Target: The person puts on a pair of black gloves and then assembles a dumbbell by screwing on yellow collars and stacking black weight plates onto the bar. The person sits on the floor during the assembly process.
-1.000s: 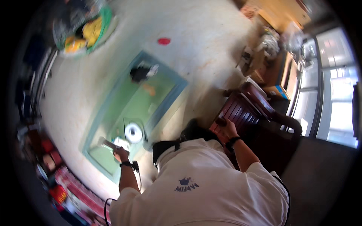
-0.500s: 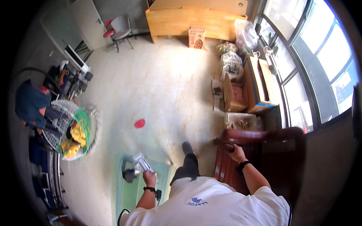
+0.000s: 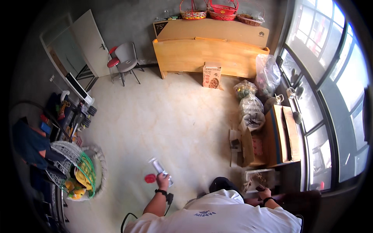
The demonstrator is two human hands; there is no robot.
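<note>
My left hand (image 3: 163,181) is closed around a long, narrow silver-grey object (image 3: 157,165), held out over the pale floor; its exact kind is blurred. Close beside it, on the floor, lies a flat red thing (image 3: 150,178). My right hand (image 3: 265,192) is closed, with a small dark brown object (image 3: 260,188) at its fingers that I cannot make out. That hand is by a shallow tray (image 3: 248,174) of dry brown bits and a dark red wooden chair (image 3: 299,198), mostly cut off below.
Cardboard boxes (image 3: 288,134) and bagged things (image 3: 251,106) line the window side. A round white wicker basket (image 3: 64,149) with yellow items stands left, near a seated person (image 3: 29,143). A wooden panel (image 3: 210,56), small carton (image 3: 212,76) and chairs (image 3: 127,62) are at the back.
My view has tilted up, showing baskets at the back. The green-edged glass top has left view at the bottom. My left hand still carries the silver-grey object, now beside the red thing.
</note>
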